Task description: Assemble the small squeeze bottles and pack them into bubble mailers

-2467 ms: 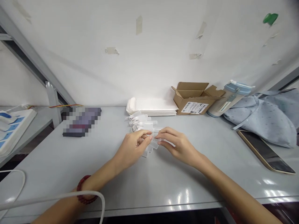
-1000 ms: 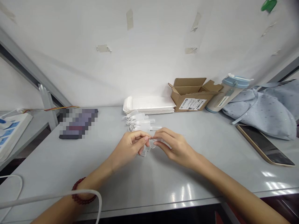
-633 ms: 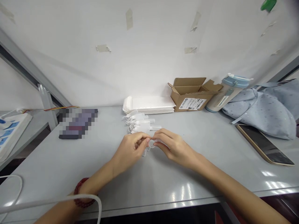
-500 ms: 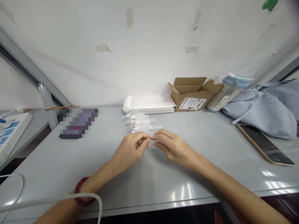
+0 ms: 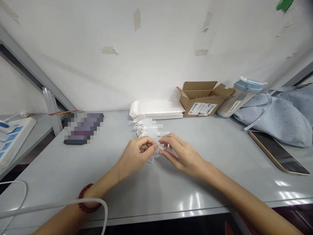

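Note:
My left hand is closed in a pinch at the middle of the table, on what looks like the end of a thin white cord. My right hand, close beside it, grips a small translucent plastic piece between thumb and fingers. The cord loops down between the two hands. A further translucent piece shows below my left fingertips, partly hidden. Just beyond my hands lie several white translucent plastic pieces with narrow clear ends and looped cords, in a row.
Behind the row is a stack of white flat packs. An open cardboard box, a bottle, a pale blue bag and a phone stand or lie to the right. A white cable crosses the lower left.
My right thumb and fingers have spread slightly apart, and the translucent piece between them now shows more. The cord loop has shifted a little left and down.

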A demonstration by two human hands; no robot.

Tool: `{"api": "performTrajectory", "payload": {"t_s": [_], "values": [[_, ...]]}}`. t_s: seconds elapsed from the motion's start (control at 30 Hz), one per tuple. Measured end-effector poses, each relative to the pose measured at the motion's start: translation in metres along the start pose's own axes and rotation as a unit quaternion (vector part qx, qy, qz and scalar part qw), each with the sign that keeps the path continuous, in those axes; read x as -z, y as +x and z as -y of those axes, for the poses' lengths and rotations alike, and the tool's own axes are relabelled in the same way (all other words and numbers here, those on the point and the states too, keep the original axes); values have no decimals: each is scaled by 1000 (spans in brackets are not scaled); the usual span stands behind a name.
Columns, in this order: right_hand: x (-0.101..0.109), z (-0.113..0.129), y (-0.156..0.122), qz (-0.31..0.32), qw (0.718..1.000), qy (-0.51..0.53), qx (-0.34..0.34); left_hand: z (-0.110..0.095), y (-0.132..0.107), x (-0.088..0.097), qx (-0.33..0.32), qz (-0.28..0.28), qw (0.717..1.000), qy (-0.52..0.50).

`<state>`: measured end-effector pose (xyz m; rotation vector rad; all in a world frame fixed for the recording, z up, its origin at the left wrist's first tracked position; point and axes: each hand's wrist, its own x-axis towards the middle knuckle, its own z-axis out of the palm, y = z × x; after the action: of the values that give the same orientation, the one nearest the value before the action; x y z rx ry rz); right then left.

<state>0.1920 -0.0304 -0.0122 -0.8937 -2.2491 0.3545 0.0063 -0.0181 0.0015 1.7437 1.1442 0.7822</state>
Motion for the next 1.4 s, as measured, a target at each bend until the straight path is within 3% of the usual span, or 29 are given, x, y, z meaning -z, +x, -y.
{"api": "performTrajectory", "payload": {"t_s": [0.23,0.7,1.4], "values": [[10,-7,1,35,995,-59,-70,-5,3,13,29,-78,993,-79],[2,-9,-3,-13,997,-75,-17,3,2,14,21,-13,990,-141],[1,-7,-4,-9,997,-73,-18,7,3,11,29,13,987,-156]]}}
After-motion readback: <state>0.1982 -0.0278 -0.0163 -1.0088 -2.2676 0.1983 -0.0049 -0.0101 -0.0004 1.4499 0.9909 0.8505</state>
